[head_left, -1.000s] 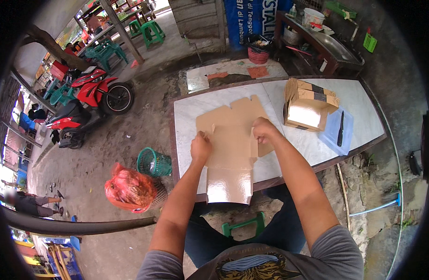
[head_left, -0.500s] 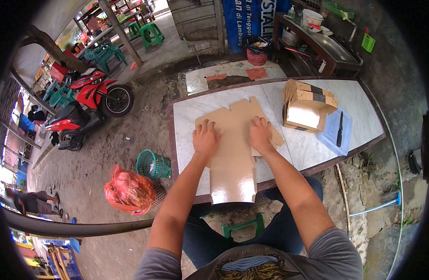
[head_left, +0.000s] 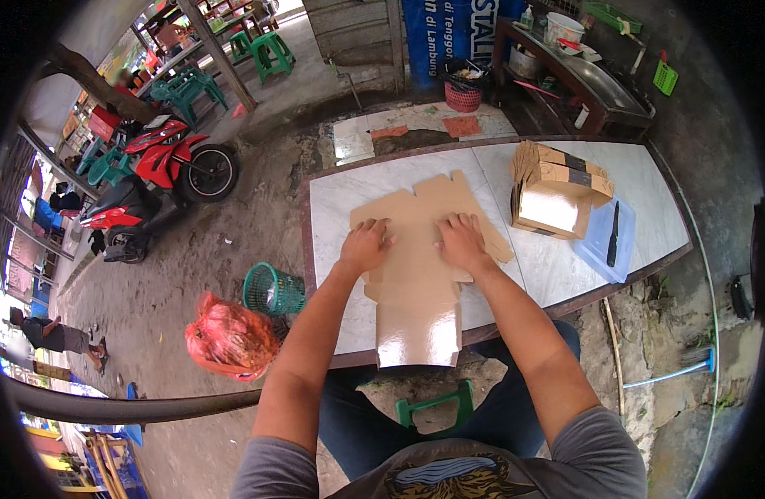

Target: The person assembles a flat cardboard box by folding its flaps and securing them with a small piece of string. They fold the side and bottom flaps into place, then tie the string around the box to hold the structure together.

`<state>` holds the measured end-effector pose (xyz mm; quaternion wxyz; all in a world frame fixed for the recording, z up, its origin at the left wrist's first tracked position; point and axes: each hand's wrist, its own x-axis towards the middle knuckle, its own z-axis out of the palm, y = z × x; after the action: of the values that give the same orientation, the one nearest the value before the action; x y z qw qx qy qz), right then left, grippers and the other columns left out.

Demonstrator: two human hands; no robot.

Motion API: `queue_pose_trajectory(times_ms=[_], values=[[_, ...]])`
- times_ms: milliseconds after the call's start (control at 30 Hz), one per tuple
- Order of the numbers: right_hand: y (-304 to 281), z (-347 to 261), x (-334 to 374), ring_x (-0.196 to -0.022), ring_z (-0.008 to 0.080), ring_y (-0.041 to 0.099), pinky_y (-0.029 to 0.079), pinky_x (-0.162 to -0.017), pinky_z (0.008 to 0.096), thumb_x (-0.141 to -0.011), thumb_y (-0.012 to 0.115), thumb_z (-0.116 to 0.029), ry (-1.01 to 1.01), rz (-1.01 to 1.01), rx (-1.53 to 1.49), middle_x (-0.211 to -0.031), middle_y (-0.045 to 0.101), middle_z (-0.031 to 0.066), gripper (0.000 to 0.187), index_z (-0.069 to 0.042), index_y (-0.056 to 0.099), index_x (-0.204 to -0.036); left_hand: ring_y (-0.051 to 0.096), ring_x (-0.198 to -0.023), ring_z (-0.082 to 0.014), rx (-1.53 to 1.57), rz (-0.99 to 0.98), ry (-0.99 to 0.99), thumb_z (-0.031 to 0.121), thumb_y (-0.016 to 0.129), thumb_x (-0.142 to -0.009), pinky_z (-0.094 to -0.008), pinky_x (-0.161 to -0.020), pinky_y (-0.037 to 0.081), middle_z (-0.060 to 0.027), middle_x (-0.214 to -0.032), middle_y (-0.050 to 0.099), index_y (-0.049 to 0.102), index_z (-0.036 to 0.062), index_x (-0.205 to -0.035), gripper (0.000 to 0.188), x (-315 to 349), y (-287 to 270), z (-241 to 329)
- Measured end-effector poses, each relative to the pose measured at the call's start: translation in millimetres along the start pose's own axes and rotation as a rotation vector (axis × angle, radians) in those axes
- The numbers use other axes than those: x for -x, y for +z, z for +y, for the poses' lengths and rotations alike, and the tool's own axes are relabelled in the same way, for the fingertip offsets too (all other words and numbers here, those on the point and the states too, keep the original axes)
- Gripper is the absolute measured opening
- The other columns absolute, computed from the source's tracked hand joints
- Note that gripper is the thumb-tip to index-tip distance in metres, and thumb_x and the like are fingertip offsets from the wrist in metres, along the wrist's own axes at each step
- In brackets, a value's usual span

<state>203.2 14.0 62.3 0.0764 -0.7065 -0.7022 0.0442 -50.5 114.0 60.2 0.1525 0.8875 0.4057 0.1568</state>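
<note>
While the unfolded cardboard blank [head_left: 417, 270] lay flat on the tbl [head_left: 328, 200], its nr flap past the front edge, L hand [head_left: 367, 246] rested on its L side & R hand [head_left: 462, 241] on its R, both palm-down w/ fingers slightly spread. Folded boxes [head_left: 557, 206] stood to the R, nr a blk knife [head_left: 613, 237] on bluish plastic [head_left: 596, 252].

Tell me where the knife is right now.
In the head view, the knife lies on a blue plastic container, on the right of the table, beside cardboard boxes.
</note>
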Motion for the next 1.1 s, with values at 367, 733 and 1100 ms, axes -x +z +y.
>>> queue_pose_trajectory(times_ms=[367, 733, 1100], values=[[-17, 2, -38, -0.122, 0.0346, 0.061, 0.045, -0.102, 0.0514, -0.081, 0.086, -0.026, 0.035, -0.251, -0.078, -0.12, 0.071, 0.013, 0.048, -0.01, 0.064, -0.12, 0.063, -0.117, -0.0422, 0.025, -0.081, -0.082, 0.026, 0.071, -0.088, -0.0474, -0.104, 0.051, -0.0223, -0.125, 0.067, 0.07, 0.0078, -0.128, 0.044, -25, 10, -7], [-24, -12, -19, -0.124, 0.0301, 0.062, 0.044, -0.104, 0.0513, -0.087, 0.069, -0.012, 0.01, -0.13, -0.033, -0.112, 0.075, 0.0097, 0.023, -0.012, 0.075, -0.109, 0.065, -0.117, -0.0403, 0.03, -0.121, 0.157, 0.009, 0.07, -0.082, -0.0487, -0.101, 0.053, -0.0205, -0.125, 0.069, 0.07, 0.0121, -0.127, 0.045, -21, 1, -22], [1, -4, 4, -0.111, 0.0242, 0.06, 0.042, -0.095, 0.0447, -0.085, 0.077, -0.024, -0.079, 0.082, -0.009, -0.099, 0.074, -0.0004, 0.012, -0.013, 0.076, -0.091, 0.072, -0.095, -0.0403, 0.293, -0.139, 0.079, 0.012, 0.073, -0.083, -0.0464, -0.084, 0.057, -0.0195, -0.098, 0.076, 0.076, 0.0073, -0.103, 0.021, -1, -17, -18]])
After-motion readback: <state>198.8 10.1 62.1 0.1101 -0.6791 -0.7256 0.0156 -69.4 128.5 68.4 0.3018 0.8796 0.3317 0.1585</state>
